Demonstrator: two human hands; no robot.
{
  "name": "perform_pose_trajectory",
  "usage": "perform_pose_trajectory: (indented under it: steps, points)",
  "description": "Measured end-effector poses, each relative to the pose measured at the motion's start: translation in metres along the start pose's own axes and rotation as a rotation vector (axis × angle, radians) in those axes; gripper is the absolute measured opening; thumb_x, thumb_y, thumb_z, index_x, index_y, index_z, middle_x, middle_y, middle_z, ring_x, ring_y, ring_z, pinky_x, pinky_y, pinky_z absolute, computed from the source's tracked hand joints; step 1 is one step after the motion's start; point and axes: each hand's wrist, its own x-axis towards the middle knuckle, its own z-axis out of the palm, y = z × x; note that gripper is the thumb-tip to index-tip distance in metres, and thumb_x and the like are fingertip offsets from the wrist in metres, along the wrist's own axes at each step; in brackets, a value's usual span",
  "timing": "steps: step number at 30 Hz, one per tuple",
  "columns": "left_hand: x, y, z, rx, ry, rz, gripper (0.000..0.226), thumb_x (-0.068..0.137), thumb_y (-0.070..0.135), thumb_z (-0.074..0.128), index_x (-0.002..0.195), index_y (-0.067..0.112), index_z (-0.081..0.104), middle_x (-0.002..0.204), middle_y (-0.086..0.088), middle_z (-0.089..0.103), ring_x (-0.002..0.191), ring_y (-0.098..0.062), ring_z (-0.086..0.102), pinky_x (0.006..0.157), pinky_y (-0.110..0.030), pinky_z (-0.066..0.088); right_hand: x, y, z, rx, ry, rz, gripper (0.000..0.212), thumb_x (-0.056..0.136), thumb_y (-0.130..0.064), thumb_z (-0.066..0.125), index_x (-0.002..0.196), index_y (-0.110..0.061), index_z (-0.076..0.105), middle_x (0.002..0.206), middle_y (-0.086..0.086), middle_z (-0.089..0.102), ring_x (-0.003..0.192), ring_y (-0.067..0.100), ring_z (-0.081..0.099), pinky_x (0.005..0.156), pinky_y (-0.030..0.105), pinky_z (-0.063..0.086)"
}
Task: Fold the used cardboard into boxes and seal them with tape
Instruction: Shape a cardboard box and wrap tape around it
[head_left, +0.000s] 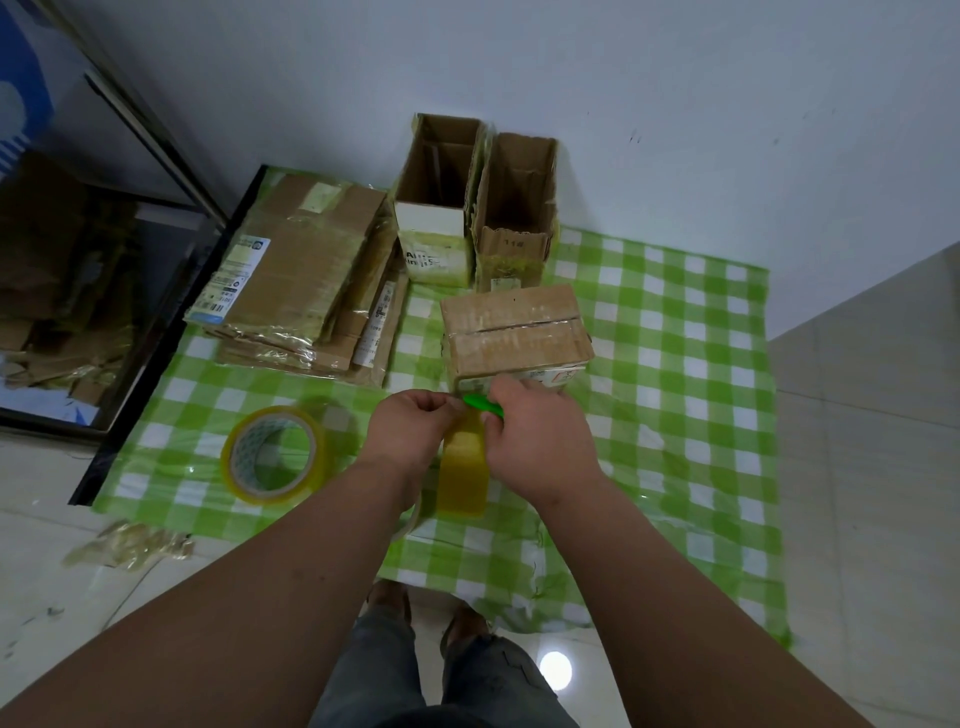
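Three boxes formed: two open boxes at the wall, one closed box mid-cloth. Flat cardboard stack unfolded. Left hand pinches tape strip; right hand grips green cutter. Sealing underway

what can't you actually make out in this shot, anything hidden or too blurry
All in the head view:
- Blade of the green cutter: covered by the right hand and left hand.
- Where the yellowish strip of tape ends below: hidden behind the left forearm.
- Print on the white labels of the flattened brown cardboard stack: too small.
- Near side of the closed brown cardboard box: partly blocked by the hands.
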Motion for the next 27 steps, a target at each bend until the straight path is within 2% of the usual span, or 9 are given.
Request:
perform_pose_trajectory:
  steps: [3, 6, 10, 12, 16, 20, 23, 25, 27]
  points:
    - [0.000, 0.000, 0.000, -0.010, 0.012, -0.008, 0.008, 0.086, 0.015, 0.074, 0.086, 0.007, 0.074, 0.074, -0.006, 0.069, 0.061, -0.013, 0.058, 0.061, -0.028, 0.048, 0.000, 0.002, -0.001, -0.018, -0.007, 0.017, 0.021, 0.092, -0.028, 0.055, 0.109, -0.016, 0.058, 0.098, 0.006, 0.065, 0.088, 0.031, 0.061, 0.074, 0.035, 0.036]
    - [0.004, 0.000, -0.002, 0.016, 0.021, -0.003, 0.010, 0.084, 0.016, 0.075, 0.085, 0.006, 0.074, 0.085, -0.015, 0.073, 0.075, -0.023, 0.062, 0.079, -0.043, 0.056, -0.003, 0.010, -0.006, -0.036, -0.015, 0.049, 0.022, 0.091, -0.028, 0.055, 0.110, -0.016, 0.058, 0.098, 0.006, 0.065, 0.086, 0.031, 0.062, 0.073, 0.035, 0.034]
    - [0.007, 0.001, -0.005, 0.037, 0.016, -0.017, 0.006, 0.083, 0.016, 0.075, 0.081, 0.011, 0.074, 0.091, -0.014, 0.074, 0.093, -0.031, 0.068, 0.093, -0.049, 0.055, -0.008, 0.028, -0.011, -0.074, -0.068, 0.156, 0.021, 0.094, -0.028, 0.053, 0.111, -0.016, 0.056, 0.098, 0.006, 0.065, 0.085, 0.030, 0.061, 0.074, 0.034, 0.032]
    - [0.006, 0.002, -0.005, 0.036, -0.008, -0.033, 0.003, 0.084, 0.015, 0.074, 0.083, 0.011, 0.074, 0.093, -0.013, 0.074, 0.098, -0.033, 0.067, 0.097, -0.048, 0.052, -0.012, 0.035, -0.010, -0.062, -0.096, 0.233, 0.024, 0.094, -0.028, 0.052, 0.115, -0.017, 0.056, 0.102, 0.005, 0.066, 0.091, 0.030, 0.062, 0.079, 0.036, 0.036]
    - [0.005, 0.002, -0.003, 0.038, -0.038, -0.049, 0.004, 0.083, 0.014, 0.074, 0.084, 0.011, 0.073, 0.084, -0.006, 0.071, 0.086, -0.024, 0.062, 0.100, -0.049, 0.050, -0.018, 0.042, 0.002, -0.032, -0.189, 0.361, 0.031, 0.096, -0.028, 0.049, 0.126, -0.020, 0.050, 0.114, 0.003, 0.063, 0.104, 0.027, 0.060, 0.096, 0.040, 0.035]
    - [0.006, 0.004, -0.005, 0.056, -0.049, -0.038, 0.001, 0.082, 0.014, 0.075, 0.082, 0.013, 0.074, 0.090, -0.009, 0.074, 0.099, -0.030, 0.067, 0.100, -0.049, 0.050, -0.021, 0.044, 0.013, -0.053, -0.333, 0.422, 0.043, 0.097, -0.027, 0.046, 0.140, -0.027, 0.045, 0.134, 0.000, 0.054, 0.122, 0.025, 0.052, 0.108, 0.043, 0.027]
    - [0.006, 0.004, -0.005, 0.056, -0.056, -0.034, 0.003, 0.083, 0.013, 0.074, 0.080, 0.013, 0.073, 0.089, -0.010, 0.074, 0.098, -0.031, 0.068, 0.099, -0.047, 0.051, -0.017, 0.037, 0.014, 0.160, -0.217, 0.484, 0.041, 0.098, -0.029, 0.049, 0.138, -0.028, 0.052, 0.140, -0.002, 0.050, 0.128, 0.024, 0.048, 0.112, 0.045, 0.028]
    - [0.006, 0.004, -0.005, 0.046, -0.067, -0.035, 0.004, 0.083, 0.012, 0.074, 0.080, 0.012, 0.073, 0.086, -0.009, 0.073, 0.089, -0.026, 0.067, 0.097, -0.046, 0.053, -0.010, 0.026, 0.015, 0.432, -0.122, 0.550, 0.035, 0.095, -0.036, 0.055, 0.128, -0.029, 0.061, 0.135, -0.004, 0.053, 0.122, 0.021, 0.053, 0.111, 0.049, 0.032]
    - [0.005, 0.004, -0.005, 0.028, -0.079, -0.033, 0.005, 0.084, 0.009, 0.073, 0.080, 0.011, 0.072, 0.082, -0.008, 0.072, 0.084, -0.023, 0.065, 0.093, -0.043, 0.053, -0.004, 0.013, 0.016, 0.605, -0.101, 0.591, 0.034, 0.084, -0.050, 0.061, 0.113, -0.034, 0.067, 0.125, -0.009, 0.057, 0.115, 0.018, 0.056, 0.107, 0.051, 0.037]
